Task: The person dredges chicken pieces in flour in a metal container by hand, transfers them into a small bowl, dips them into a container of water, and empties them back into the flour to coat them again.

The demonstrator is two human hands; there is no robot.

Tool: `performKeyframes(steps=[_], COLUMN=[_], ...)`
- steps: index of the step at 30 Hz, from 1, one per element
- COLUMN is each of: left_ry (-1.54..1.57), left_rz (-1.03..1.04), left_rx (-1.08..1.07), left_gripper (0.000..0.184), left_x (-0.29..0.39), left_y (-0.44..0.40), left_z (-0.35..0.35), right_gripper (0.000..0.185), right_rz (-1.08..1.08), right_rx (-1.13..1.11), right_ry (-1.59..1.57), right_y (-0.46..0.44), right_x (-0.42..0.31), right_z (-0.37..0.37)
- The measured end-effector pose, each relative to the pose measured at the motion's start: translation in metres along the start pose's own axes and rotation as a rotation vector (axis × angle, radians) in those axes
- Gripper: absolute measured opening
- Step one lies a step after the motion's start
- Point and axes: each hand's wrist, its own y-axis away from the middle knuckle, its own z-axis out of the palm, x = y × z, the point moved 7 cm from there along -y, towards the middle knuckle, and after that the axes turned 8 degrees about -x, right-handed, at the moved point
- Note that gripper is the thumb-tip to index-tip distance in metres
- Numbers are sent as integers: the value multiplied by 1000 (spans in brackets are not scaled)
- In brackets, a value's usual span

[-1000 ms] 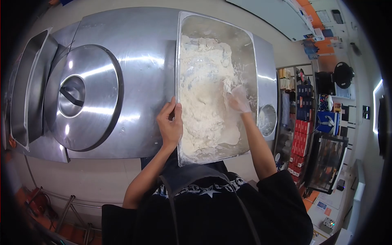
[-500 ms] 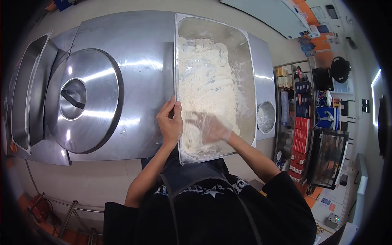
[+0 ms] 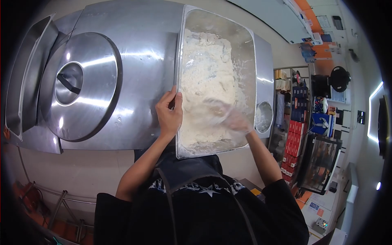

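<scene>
A deep rectangular metal pan (image 3: 246,57) holds a pale, lumpy layer of flour mixture (image 3: 208,81), its sides smeared white. My bare left hand (image 3: 169,112) grips the pan's left rim, the thumb on the inner side and the fingers outside. Inside the pan's near half, my right hand (image 3: 234,118) wears a clear plastic glove and is over the mixture. Motion smears its fingers, so whether they hold any mixture cannot be made out.
A round steel lid (image 3: 98,81) with a black handle lies left on the steel counter (image 3: 143,81). Beyond it stands a deep empty-looking steel pan (image 3: 30,77). A small round metal bowl (image 3: 264,116) sits right of the flour pan. Shelves with red boxes (image 3: 292,141) stand further right.
My right hand has moved right and slightly up across the mixture, away from the pan's left side. My left hand keeps its grip on the rim. The whole view has shifted a little.
</scene>
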Motion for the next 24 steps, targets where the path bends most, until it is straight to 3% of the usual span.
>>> performKeyframes(steps=[4, 6, 9, 11, 17, 21, 24], left_ry=[-2, -4, -47, -63, -39, -63, -55], left_rz=[7, 1, 9, 9, 11, 36, 36], left_rx=[15, 6, 15, 29, 22, 16, 25], left_gripper=[27, 27, 28, 28, 28, 27, 26], left_x=[2, 3, 9, 13, 10, 10, 10], left_y=[1, 0, 1, 2, 3, 0, 3], left_z=[-1, 0, -2, -2, 0, -1, -3], right_gripper=[48, 48, 55, 55, 59, 63, 71], right_rz=[437, 452, 18, -41, 48, 76, 216], right_rx=[-209, -301, -297, -345, -36, 109, 146], right_ry=[244, -135, -208, -272, -1036, -1063, -978], right_y=[16, 16, 4, -11, -59, -58, -31], right_x=[81, 100, 133, 129, 16, -11, -8], right_z=[14, 53, 115, 129, 80, 47, -2])
